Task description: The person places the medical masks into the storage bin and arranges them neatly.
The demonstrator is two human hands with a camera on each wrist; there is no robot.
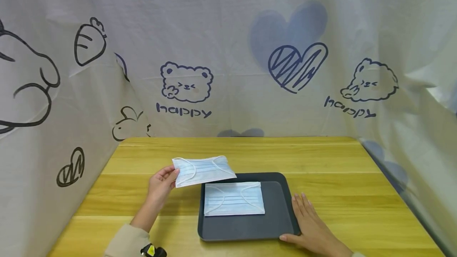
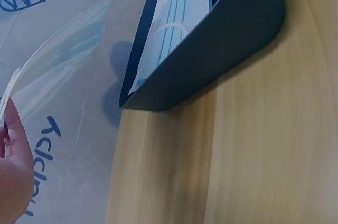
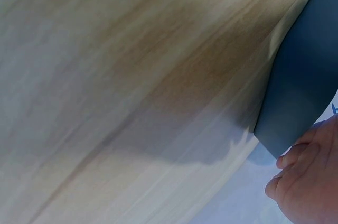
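Note:
My left hand (image 1: 162, 183) pinches a light blue face mask (image 1: 205, 171) by its left end, with the ear loops on top. That mask is held up over the back left edge of the dark grey tray (image 1: 246, 227). In the left wrist view the held mask (image 2: 63, 49) bends upward from the fingertips. A second face mask (image 1: 233, 199) lies flat in the left part of the tray. At the tray's right side my right hand (image 1: 314, 227) rests with fingers extended, touching the rim near the front right corner.
The tray stands on a wooden table (image 1: 135, 162). Behind and at the sides hangs a pale curtain (image 1: 228, 50) printed with hearts and bears. A small black and yellow item (image 1: 152, 250) shows at the left sleeve (image 1: 128, 241).

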